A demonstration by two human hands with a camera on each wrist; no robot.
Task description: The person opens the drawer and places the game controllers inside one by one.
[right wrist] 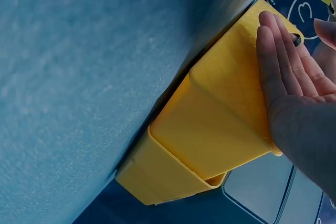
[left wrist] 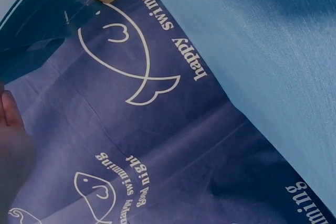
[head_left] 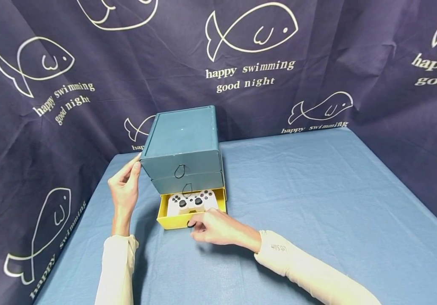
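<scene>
A drawer box [head_left: 182, 133] has two blue-green drawer fronts above an open yellow drawer [head_left: 169, 223]. A white game controller [head_left: 172, 207] lies inside that drawer. My left hand [head_left: 124, 190] touches the box's upper left front corner with nearly straight fingers; only part of this hand [left wrist: 16, 140] shows in the left wrist view. At the yellow front, my right hand [head_left: 218, 228] has a finger hooked in the black pull loop [head_left: 191, 224]. Seen from the right wrist, the hand [right wrist: 294, 98] lies along the drawer front [right wrist: 231, 82], the loop [right wrist: 296, 39] at its fingers.
Two more black loops, an upper one [head_left: 179, 171] and a lower one [head_left: 187, 189], hang on the blue-green fronts. Light blue cloth [head_left: 298, 203] covers the table. A dark curtain [head_left: 249, 110] with white fish prints stands behind the box and along both sides.
</scene>
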